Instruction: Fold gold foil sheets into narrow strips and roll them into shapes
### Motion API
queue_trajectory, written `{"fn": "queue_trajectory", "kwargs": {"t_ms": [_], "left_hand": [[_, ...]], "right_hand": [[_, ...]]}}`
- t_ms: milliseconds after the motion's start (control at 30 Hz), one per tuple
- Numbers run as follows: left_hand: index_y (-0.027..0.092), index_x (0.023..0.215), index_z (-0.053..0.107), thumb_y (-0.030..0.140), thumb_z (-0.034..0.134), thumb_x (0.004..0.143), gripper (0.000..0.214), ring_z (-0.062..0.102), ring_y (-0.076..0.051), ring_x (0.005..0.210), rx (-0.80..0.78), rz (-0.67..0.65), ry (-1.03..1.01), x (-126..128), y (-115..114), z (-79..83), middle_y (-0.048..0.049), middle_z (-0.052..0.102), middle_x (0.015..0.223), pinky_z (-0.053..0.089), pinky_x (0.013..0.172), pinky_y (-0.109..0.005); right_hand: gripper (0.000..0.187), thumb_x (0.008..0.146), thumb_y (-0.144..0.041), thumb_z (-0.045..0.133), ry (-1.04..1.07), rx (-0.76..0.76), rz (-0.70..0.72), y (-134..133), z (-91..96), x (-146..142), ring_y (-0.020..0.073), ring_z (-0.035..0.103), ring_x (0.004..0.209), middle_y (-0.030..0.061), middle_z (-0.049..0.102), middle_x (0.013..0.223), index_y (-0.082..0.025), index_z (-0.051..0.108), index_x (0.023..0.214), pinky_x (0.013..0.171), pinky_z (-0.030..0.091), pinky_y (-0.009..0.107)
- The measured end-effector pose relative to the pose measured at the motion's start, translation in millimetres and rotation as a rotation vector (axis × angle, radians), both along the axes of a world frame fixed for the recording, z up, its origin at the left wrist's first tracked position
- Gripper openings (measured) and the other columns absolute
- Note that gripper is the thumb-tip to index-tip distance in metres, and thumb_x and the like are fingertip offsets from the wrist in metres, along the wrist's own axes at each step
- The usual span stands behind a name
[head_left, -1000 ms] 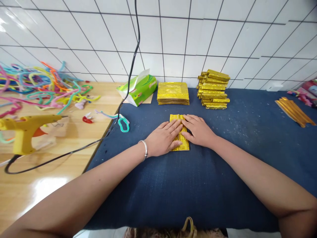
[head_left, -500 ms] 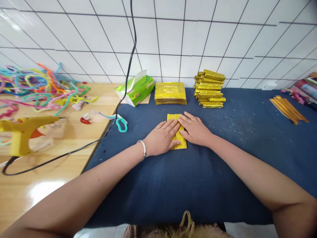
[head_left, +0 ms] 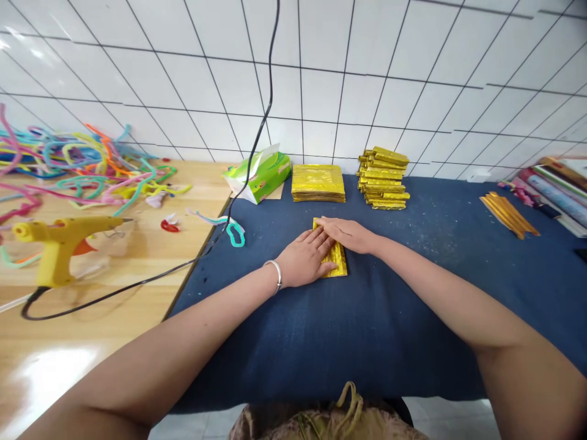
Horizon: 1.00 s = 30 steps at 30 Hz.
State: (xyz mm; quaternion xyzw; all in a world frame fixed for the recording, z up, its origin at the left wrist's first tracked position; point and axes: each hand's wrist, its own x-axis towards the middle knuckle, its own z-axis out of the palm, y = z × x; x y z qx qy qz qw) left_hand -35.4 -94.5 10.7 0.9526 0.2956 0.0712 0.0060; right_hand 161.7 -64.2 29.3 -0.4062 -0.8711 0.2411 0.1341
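Note:
A small rectangle of gold foil paper lies on the dark blue cloth in front of me. My left hand rests flat on its left side, fingers stretched out and thumb apart, a silver bangle at the wrist. From the right, my right hand lies flat across the upper part of the paper, its fingertips close to or over the left fingers. Much of the paper is hidden beneath both hands. Behind them stand a flat stack of gold foil sheets and a pile of folded gold foil strips.
A green tissue pack stands by the tiled wall. On the wooden table at left lie a yellow glue gun and tangled pipe cleaners. The black cord hangs ahead. Orange-gold strips and books are at right.
My right hand has slid left over the top of the gold foil paper, toward the left fingers. My left hand stays on the paper. The whole view has shifted slightly.

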Motion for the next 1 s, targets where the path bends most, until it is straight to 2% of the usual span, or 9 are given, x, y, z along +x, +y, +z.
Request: {"fn": "queue_trajectory", "kwargs": {"t_ms": [100,233,433,533,633,767,1000], "left_hand": [[0.008,0.143,0.030,0.058,0.023,0.093,0.071,0.024,-0.030,0.141,-0.008,-0.002,-0.010,-1,2,-1.6,-0.0182,0.030,0.149,0.019,0.113,-0.043],[0.010,0.146,0.023,0.057,0.023,0.093,0.071,0.018,-0.029,0.143,-0.020,-0.002,-0.018,-2,0,-3.2,-0.0167,0.025,0.152,0.016,0.114,-0.043],[0.009,0.146,0.023,0.067,0.022,0.089,0.081,0.013,-0.029,0.144,-0.054,-0.069,-0.012,-1,-29,3.3,-0.0176,0.020,0.154,0.014,0.115,-0.043],[0.007,0.143,0.031,0.069,0.021,0.088,0.084,0.020,-0.029,0.142,-0.079,-0.082,-0.006,0,-40,11.4,-0.0194,0.028,0.150,0.017,0.115,-0.042],[0.009,0.142,0.033,0.064,0.020,0.091,0.076,0.027,-0.027,0.140,-0.107,-0.097,-0.007,4,-38,15.7,-0.0169,0.034,0.148,0.022,0.113,-0.040],[0.013,0.145,0.027,0.065,0.021,0.090,0.076,0.016,-0.027,0.144,-0.103,-0.132,0.001,8,-31,10.0,-0.0138,0.025,0.153,0.016,0.115,-0.043],[0.007,0.146,0.025,0.071,0.021,0.086,0.088,0.009,-0.030,0.145,-0.123,-0.148,0.023,9,-49,5.7,-0.0178,0.017,0.154,0.011,0.117,-0.043]], "right_hand": [[0.059,0.096,-0.053,0.013,0.031,-0.053,0.025,8,-6.8,-3,0.0139,0.030,0.139,-0.0012,0.041,0.146,-0.026,0.039,0.141,0.116,0.020,0.038],[0.062,0.095,-0.056,0.011,0.089,-0.057,0.003,8,-10.6,-3,0.0141,0.031,0.138,0.0004,0.043,0.145,-0.025,0.042,0.139,0.116,0.020,0.037],[0.070,0.092,-0.063,0.007,0.095,-0.064,0.010,7,-11.2,-2,0.0148,0.031,0.138,0.0015,0.044,0.144,-0.025,0.043,0.138,0.116,0.019,0.038],[0.073,0.090,-0.065,0.005,0.106,-0.056,0.020,7,-11.3,-1,0.0154,0.031,0.138,0.0021,0.043,0.145,-0.025,0.043,0.139,0.116,0.019,0.039],[0.073,0.090,-0.066,0.005,0.112,-0.062,0.028,7,-10.5,0,0.0157,0.031,0.138,0.0025,0.043,0.145,-0.025,0.043,0.139,0.115,0.019,0.039],[0.076,0.090,-0.065,0.005,0.115,-0.057,0.040,9,-12.1,1,0.0166,0.031,0.138,0.0052,0.044,0.144,-0.021,0.045,0.138,0.115,0.018,0.039],[0.063,0.095,-0.056,0.010,0.013,-0.001,0.094,16,-19.2,0,0.0159,0.029,0.139,0.0024,0.039,0.148,-0.025,0.047,0.136,0.114,0.021,0.040]]}}
